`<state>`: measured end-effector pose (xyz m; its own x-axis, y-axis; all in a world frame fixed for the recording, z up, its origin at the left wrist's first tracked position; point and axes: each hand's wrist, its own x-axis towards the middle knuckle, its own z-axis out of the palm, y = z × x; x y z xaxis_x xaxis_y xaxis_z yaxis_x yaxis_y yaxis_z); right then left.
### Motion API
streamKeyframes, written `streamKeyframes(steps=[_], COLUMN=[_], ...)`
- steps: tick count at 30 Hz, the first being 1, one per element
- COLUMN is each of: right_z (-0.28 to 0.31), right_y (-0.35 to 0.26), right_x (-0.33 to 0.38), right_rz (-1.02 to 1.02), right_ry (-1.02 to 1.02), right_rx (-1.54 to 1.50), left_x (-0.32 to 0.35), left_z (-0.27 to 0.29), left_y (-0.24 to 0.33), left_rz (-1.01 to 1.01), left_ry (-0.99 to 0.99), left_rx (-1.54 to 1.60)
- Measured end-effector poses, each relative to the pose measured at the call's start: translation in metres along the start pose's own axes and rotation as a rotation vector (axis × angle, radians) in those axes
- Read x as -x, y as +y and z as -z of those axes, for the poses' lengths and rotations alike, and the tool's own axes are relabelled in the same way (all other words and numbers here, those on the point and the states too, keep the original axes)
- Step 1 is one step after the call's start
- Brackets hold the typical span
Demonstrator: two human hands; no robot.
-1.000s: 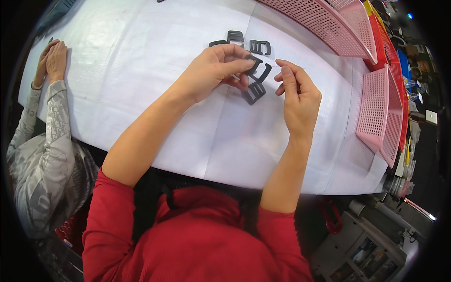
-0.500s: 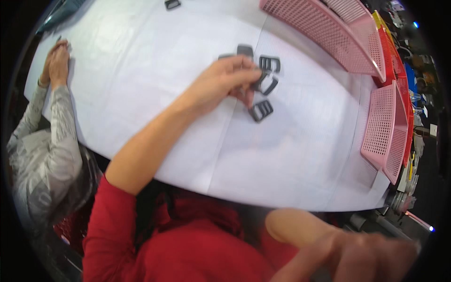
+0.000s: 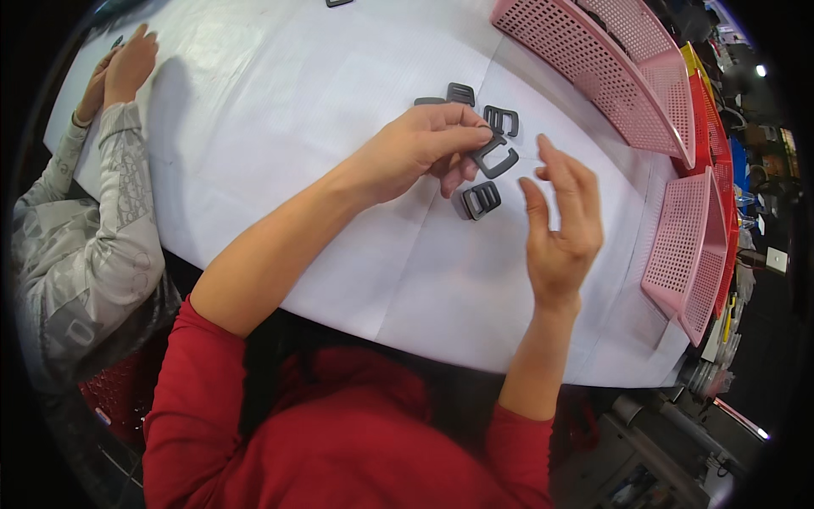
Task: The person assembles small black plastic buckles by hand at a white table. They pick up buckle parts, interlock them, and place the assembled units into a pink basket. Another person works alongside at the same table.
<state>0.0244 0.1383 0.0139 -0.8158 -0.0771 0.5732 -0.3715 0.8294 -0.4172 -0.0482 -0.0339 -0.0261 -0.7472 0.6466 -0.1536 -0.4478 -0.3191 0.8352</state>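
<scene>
My left hand [image 3: 411, 151] pinches a black plastic buckle [image 3: 506, 165] between thumb and fingers, just above the table. The buckle's open hooked end points to the right. My right hand [image 3: 566, 222] is held up to its right, fingers apart and nothing in it. Around the left hand lie more black buckles: one [image 3: 502, 120] beyond the held one, another [image 3: 460, 94] farther back, and a buckle [image 3: 482, 200] nearer to me that may be a stacked pair. A dark piece [image 3: 430, 101] shows partly behind my left hand.
A white-covered table [image 3: 407, 280] spans the view. Pink perforated baskets, one large [image 3: 585, 64] and one smaller [image 3: 687, 246], line the right side, with a red basket [image 3: 722, 170] behind. A co-worker's hands [image 3: 129, 72] rest at the far left. Another buckle [image 3: 338, 2] shows at the top edge.
My right hand has come up from the lower right corner, over the table and near the buckles. My left hand keeps its pinch on the buckle. The co-worker's hands have shifted slightly.
</scene>
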Motion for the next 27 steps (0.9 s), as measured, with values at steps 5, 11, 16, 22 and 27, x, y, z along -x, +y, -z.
streamKeyframes(steps=[5, 11, 16, 22, 27], right_z=[-0.006, -0.013, -0.018, -0.004, -0.007], right_y=[0.014, 0.01, 0.016, 0.011, 0.005], right_x=[-0.006, -0.004, 0.005, 0.007, 0.012], right_rz=[0.297, 0.254, 0.202, 0.233, -0.568], right_ry=[0.076, 0.062, -0.205, 0.01, 0.068], right_rx=[0.122, 0.131, 0.089, 0.065, -0.608], left_x=[0.0, 0.001, 0.003, 0.004, 0.005], left_z=[-0.014, -0.006, -0.002, -0.002, -0.024], left_y=[0.001, 0.008, 0.009, 0.001, -0.009], left_rz=[0.079, 0.203, 0.276, 0.294, -0.027], left_ry=[-0.009, 0.012, -0.024, -0.129, 0.042], left_rx=[0.106, 0.115, -0.044, 0.177, -0.18])
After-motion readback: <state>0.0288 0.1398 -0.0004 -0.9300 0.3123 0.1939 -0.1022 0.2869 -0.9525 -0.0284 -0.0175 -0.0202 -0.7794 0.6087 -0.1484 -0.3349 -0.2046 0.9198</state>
